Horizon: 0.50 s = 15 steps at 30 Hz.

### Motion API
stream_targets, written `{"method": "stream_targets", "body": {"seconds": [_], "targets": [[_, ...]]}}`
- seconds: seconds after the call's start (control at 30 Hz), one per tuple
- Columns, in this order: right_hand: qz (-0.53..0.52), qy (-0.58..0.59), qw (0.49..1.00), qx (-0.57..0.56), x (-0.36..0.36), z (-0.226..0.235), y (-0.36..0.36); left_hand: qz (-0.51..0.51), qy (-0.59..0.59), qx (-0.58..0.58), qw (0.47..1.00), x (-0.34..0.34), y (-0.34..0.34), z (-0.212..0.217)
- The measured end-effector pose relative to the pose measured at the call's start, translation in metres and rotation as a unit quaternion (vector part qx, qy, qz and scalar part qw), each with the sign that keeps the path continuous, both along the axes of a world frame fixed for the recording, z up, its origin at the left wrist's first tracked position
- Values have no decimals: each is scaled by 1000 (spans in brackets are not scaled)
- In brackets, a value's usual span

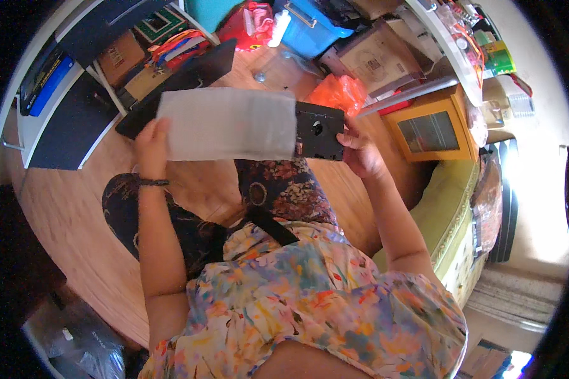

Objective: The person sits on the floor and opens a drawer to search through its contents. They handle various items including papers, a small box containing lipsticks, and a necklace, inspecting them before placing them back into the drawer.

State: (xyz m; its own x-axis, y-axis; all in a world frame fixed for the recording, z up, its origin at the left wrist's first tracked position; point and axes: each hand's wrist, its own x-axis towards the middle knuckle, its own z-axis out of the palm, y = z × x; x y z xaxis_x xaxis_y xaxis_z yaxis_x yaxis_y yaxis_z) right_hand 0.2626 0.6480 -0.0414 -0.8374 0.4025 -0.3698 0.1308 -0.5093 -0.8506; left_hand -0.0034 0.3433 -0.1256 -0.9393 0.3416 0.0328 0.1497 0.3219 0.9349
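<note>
- I hold a flat black panel (320,131) up in front of me, above my lap; everything below is placed relative to it.
- My right hand (359,151) grips the panel's right edge, fingers curled tight around it.
- A pale grey translucent sheet (227,124) covers the panel's left part and stretches further left.
- My left hand (150,146) pinches the sheet's left end, thumb in front; the fingers are hidden behind it.
- A round hole shows in the panel's bare right portion.
- Just beyond the panel, an orange plastic bag (338,93) lies on the wooden floor (76,215).
- To the panel's right stands a small orange wooden cabinet (433,126).
- Far beyond it sits a blue bin (313,28), possibly a storage tub.
</note>
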Motion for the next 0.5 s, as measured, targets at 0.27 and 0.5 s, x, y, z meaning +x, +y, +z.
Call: {"method": "stream_targets", "body": {"seconds": [0.27,0.5], "targets": [[-4,21,1000,23,11,-2,7,5,-64,67,996,-21,-22,-15],[3,38,999,33,10,-5,8,2,-157,92,983,-16,-15,-15]]}}
